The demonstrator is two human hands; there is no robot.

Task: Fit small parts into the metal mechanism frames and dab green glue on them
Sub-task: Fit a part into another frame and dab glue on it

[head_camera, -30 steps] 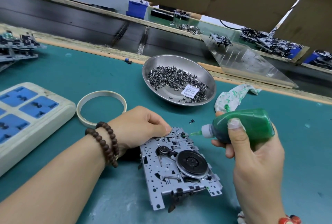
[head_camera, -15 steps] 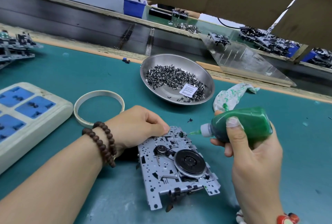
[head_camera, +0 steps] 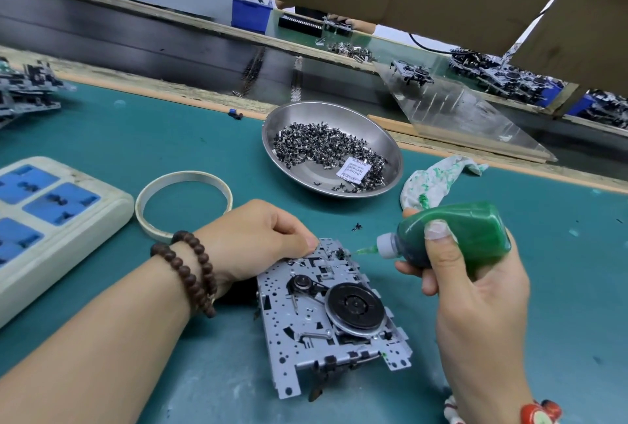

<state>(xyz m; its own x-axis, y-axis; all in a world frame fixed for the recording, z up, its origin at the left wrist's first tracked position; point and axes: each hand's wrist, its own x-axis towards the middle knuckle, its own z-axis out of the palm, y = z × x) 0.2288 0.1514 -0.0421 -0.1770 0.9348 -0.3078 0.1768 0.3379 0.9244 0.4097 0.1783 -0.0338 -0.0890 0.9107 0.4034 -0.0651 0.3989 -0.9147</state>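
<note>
While pinning frame (head_camera: 326, 318), right grip (head_camera: 475, 291) around bottle (head_camera: 455, 233).

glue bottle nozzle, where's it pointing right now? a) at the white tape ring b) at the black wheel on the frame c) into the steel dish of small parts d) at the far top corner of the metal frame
d: the right hand grips the glue bottle on its side, its green tip reaching the far corner of the metal frame, next to the left hand that rests on that edge.
</note>
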